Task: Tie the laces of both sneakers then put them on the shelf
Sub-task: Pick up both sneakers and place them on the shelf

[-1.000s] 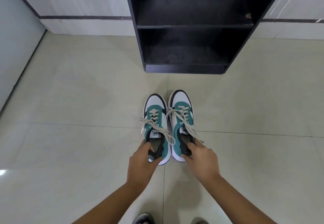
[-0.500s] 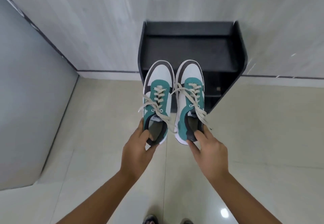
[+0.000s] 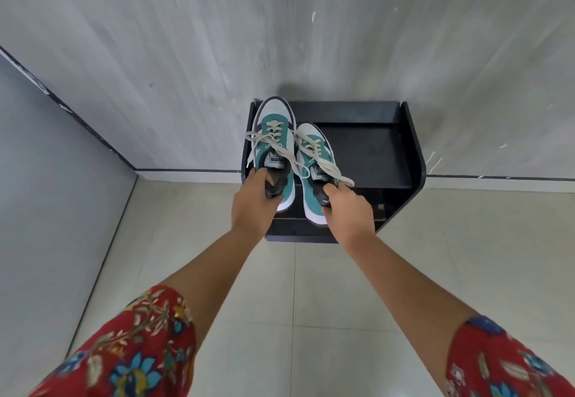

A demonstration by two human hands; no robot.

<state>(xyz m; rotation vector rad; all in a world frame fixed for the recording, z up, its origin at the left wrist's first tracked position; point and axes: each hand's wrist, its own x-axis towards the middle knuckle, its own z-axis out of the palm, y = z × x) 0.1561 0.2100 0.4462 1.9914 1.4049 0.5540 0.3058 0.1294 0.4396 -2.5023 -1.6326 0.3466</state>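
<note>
Closest to the camera were red floral sleeves (image 3: pixel 130 347), both arms reaching out over the pale tiled floor (image 3: pixel 311 303). The left hand (image 3: pixel 253 207) was clamped on the heel collar of the left sneaker (image 3: pixel 275 144), and the right hand (image 3: pixel 345 210) gripped the heel of the right sneaker (image 3: pixel 314 160) the same way. Both green-and-white shoes sat side by side over the left part of the black shelf (image 3: pixel 373 147), toes toward the grey wall (image 3: pixel 217 39). Cream laces (image 3: pixel 329 168) looked tied, ends flopping loose.
</note>
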